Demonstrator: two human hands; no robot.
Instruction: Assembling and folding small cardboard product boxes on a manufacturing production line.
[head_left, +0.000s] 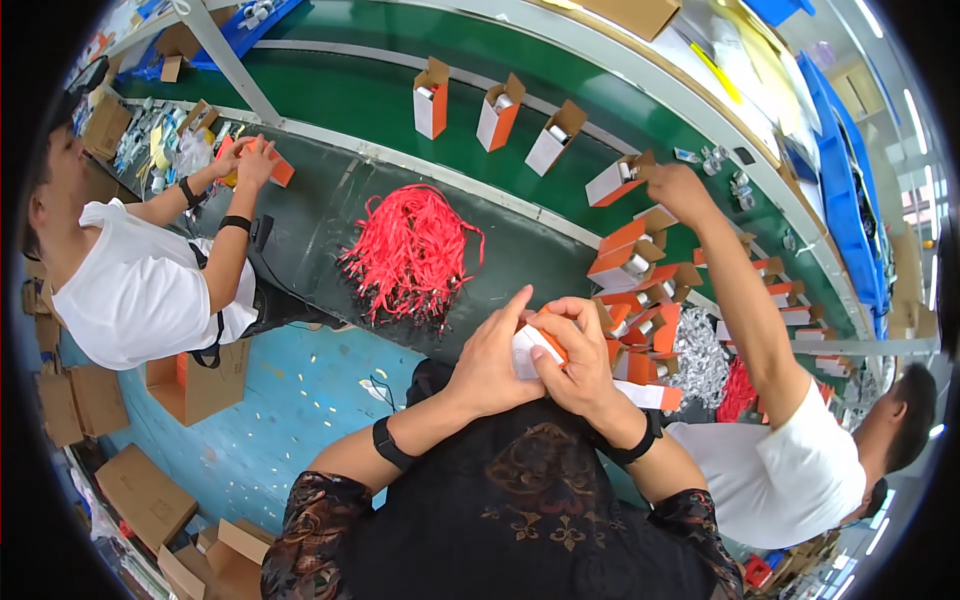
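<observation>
Left hand point(492, 362) and right hand point(577, 358) both curled closed around one small white-and-orange box point(534, 346), held just above the dark worktop point(300, 215). Three open boxes point(495, 112) upright on the green conveyor belt point(360, 95). One heap of red cords point(412, 255) just left of the hands.

The left hand point(492, 362) and right hand point(578, 360) covered most of the small white-and-orange box point(534, 343), so its open end stayed hidden. At three o'clock, the silver packets point(698, 357) were too small to identify. At seven o'clock, brown cartons point(145, 495) ran off the edge.
</observation>
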